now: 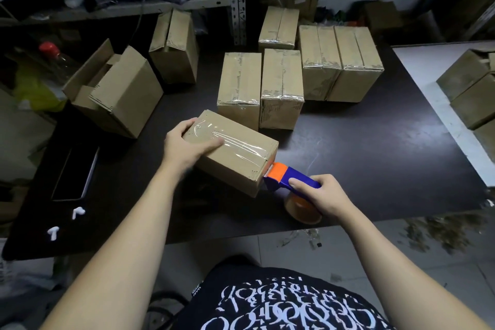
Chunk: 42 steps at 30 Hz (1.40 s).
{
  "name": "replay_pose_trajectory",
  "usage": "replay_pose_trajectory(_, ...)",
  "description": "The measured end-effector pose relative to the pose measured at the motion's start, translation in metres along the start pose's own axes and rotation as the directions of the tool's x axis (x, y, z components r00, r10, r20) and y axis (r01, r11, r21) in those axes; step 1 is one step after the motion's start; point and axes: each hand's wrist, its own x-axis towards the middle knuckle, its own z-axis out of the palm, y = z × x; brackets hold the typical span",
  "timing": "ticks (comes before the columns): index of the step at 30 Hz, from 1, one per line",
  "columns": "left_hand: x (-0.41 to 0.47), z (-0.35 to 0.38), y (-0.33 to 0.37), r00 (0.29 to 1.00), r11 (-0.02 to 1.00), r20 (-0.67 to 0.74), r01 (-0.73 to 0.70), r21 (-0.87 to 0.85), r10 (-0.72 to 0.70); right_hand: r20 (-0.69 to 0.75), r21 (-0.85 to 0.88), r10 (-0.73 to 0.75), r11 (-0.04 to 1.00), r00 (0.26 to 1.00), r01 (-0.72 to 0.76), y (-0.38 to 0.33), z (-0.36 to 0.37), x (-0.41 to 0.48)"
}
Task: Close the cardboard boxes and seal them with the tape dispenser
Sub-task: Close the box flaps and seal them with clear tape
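Over on the far left of the dark table [375, 158] there's an open box [115, 91] with its flaps hanging out. Can't see inside from this angle, so no clue if anything's in it. Behind it a second box [174, 45] stands with its flaps folded down, but I can't make out any tape on it, so I'd guess those two are left to do.

Moving right, the left hand [184, 147] grips the near-left end of the current box [235, 153], fingers hooked over the far edge and thumb lying flat on the top. That box sits just in front of the person, with its long axis running from upper left down to lower right. A shiny strip of tape already runs along the top.

At its lower-right end, the tape dispenser [289, 179] has its orange head touching the top of the end face. The right hand [324, 195] is wrapped round the blue handle, with the tape roll [302, 209] tucked under it. So the right hand is the one at the working end, and the left is just bracing. My read is that the next bit is dragging down that end face and tearing off.

Past them, a cluster of sealed boxes [282, 88] stands toward the back, all closed with glossy tape. More boxes [468, 88] sit at the far right edge, too cut off to judge.
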Motion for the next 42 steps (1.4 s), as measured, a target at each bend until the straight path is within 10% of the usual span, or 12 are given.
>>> replay_pose_trajectory(14,-0.029,0.003,0.01,0.968,0.975,-0.234,0.129,0.179,-0.086,-0.379,0.04,0.092,0.996,0.921,-0.083,-0.006,0.0,0.01)
replay_pose_trajectory(25,-0.041,-0.008,0.005,0.993,0.954,0.002,-0.116,0.275,0.12,-0.339,0.227,-0.008,0.97,0.941,0.09,-0.038,0.03,0.003)
replay_pose_trajectory(33,-0.071,-0.025,0.005,0.984,0.933,-0.177,0.075,0.353,-0.012,-0.311,0.197,-0.041,0.975,0.95,0.106,-0.056,0.044,-0.012)
replay_pose_trajectory(42,-0.041,-0.033,0.013,0.887,0.653,0.252,-0.457,0.604,0.387,-0.297,0.221,-0.074,0.965,0.952,0.144,-0.077,0.072,-0.032)
